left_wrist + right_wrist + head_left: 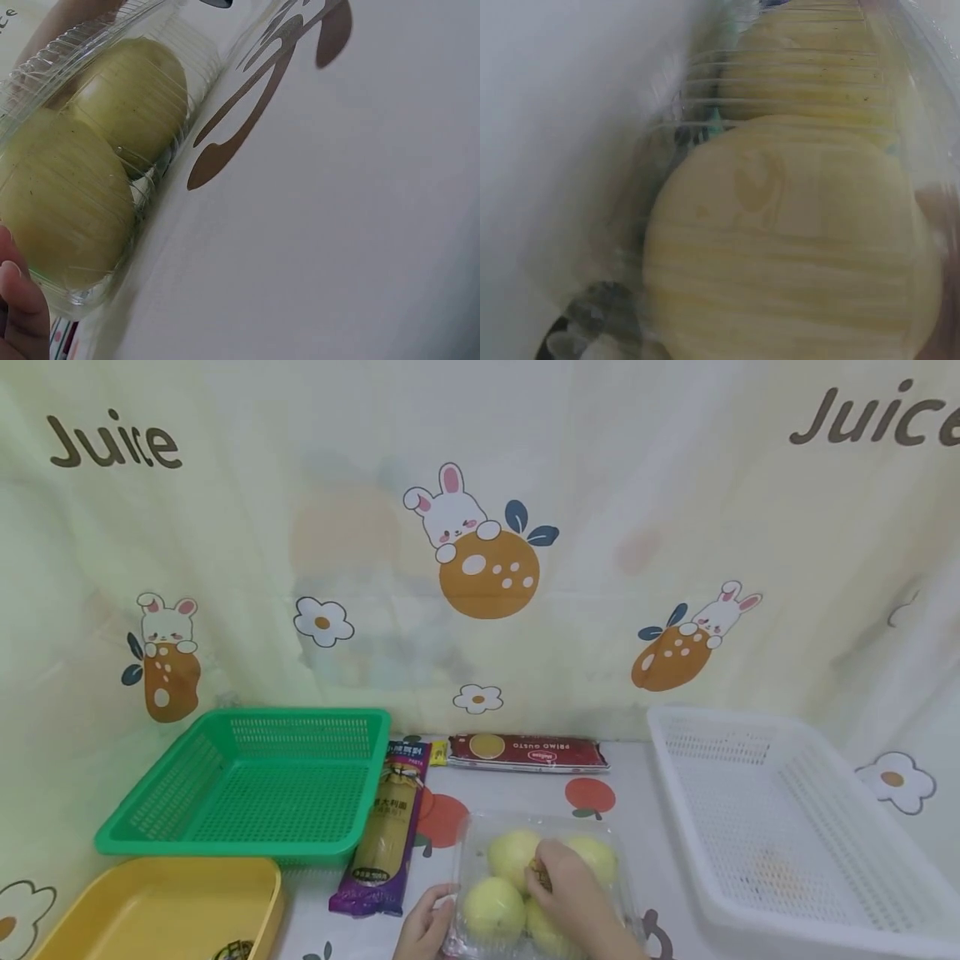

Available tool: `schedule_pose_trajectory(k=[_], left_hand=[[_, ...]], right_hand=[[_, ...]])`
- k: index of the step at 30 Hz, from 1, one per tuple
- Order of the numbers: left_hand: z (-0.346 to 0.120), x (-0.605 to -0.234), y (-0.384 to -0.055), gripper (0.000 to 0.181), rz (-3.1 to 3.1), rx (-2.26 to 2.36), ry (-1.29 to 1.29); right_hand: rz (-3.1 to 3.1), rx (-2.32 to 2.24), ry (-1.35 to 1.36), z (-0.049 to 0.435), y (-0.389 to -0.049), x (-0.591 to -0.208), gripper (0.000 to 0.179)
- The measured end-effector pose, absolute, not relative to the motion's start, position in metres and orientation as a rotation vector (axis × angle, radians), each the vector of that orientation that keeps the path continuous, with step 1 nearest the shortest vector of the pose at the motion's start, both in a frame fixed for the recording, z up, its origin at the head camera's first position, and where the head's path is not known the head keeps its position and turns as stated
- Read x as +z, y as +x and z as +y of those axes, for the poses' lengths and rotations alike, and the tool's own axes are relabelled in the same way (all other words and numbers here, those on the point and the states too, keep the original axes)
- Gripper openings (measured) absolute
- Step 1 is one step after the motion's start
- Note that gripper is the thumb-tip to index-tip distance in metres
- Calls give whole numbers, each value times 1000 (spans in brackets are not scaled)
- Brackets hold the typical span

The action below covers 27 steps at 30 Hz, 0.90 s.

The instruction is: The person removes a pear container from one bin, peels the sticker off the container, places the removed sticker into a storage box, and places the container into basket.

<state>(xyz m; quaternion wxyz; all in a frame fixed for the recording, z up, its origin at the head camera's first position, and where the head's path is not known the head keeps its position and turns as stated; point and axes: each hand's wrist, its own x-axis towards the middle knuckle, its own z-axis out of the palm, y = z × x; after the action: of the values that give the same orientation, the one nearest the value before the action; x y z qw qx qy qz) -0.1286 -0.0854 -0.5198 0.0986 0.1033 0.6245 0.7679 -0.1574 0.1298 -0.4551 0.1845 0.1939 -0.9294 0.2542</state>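
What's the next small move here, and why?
Probably ease the right hand straight up while the left hand braces the clear box: the right seems to pinch a small dark-and-gold item amid the yellow-green fruits, and the left sits at the box's left edge.

I see pale yellow-green fruit [493, 907], a clear box [540, 822], a green basket [225, 847], a yellow tray [172, 910], a white basket [750, 827], a purple-and-gold pasta packet [387, 831], a dark red packet [528, 752], and a cream curtain [600, 468] patterned with white rabbits [453, 518], oranges [487, 593] and flowers [324, 622].

Two bare hands [426, 927] [564, 883], bare right wrist [602, 937].
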Motion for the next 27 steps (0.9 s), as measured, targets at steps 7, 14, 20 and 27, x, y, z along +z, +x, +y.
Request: schedule_pose_trajectory(k=[7,14,20,27], left_hand=[[-84,-518,-130,39,1899,2225,239],[-83,-517,-128,39,1865,2238,193],[-84,-518,-129,41,1867,2240,199],[-85,-519,-128,39,1887,2216,194]], right_hand=[[-2600,586,515,130,-156,-458,31],[-2635,786,477,131,-156,-451,25],[-2619,890,437,133,-155,-449,25],[-2594,990,398,136,-153,-453,27]])
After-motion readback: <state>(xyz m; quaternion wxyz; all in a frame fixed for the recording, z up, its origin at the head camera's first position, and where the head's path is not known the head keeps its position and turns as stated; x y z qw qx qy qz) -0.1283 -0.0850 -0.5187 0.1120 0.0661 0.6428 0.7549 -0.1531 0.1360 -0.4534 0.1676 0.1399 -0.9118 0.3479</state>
